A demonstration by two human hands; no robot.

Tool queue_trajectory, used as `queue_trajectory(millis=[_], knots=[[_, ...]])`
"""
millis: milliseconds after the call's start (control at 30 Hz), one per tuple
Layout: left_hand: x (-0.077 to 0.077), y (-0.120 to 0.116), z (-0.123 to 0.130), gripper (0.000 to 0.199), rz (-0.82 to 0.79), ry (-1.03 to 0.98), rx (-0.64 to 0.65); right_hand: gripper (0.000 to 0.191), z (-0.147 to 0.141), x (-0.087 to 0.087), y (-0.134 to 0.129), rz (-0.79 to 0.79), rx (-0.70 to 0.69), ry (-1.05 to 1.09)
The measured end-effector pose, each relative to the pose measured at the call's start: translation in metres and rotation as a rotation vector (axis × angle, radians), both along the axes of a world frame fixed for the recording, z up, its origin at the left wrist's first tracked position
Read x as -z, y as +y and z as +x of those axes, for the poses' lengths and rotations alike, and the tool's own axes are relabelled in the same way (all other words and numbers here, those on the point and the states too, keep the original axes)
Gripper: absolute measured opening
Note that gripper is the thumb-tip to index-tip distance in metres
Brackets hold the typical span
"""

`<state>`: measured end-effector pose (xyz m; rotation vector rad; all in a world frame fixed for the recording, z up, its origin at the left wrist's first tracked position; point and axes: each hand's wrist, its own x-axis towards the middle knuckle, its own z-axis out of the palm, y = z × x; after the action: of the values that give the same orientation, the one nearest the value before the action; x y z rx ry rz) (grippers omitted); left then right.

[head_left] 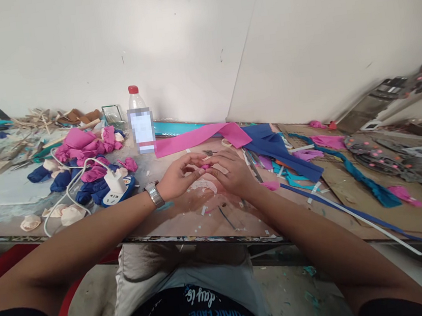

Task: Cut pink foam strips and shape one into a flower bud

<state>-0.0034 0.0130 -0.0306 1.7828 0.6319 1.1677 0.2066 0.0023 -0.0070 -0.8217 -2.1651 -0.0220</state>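
Note:
My left hand (182,176) and my right hand (231,172) meet at the middle of the table, fingertips together around a small pink piece (206,167). Both hands pinch it, and the fingers hide most of it. Just behind them a long pink strip (201,137) lies across the table, partly over a blue strip (285,151). Under and in front of the hands is a pale ring-shaped mark or piece (208,185). Scissors (252,165) appear to lie right of my right hand, partly covered.
Pink and blue crumpled bundles (78,143) sit at the left beside a power strip (118,190) with a white cable. A red-capped bottle (135,98) stands behind. Cardboard (336,178), a teal twisted strip (355,173) and a white stick (373,225) lie at the right.

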Motion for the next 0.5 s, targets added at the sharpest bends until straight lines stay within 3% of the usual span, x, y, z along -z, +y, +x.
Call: queue_trajectory(millis=[333,500], knots=[[0.0011,0.0006,0.0007,0.042,-0.088,-0.051,0.056,0.020,0.0009,0.0031,0.0015,0.018,0.005,-0.019],[0.0013,0.0036,0.0020,0.041,-0.117,-0.125,0.025,0.018,-0.0005,-0.0001,-0.0019,0.025,0.037,0.020]])
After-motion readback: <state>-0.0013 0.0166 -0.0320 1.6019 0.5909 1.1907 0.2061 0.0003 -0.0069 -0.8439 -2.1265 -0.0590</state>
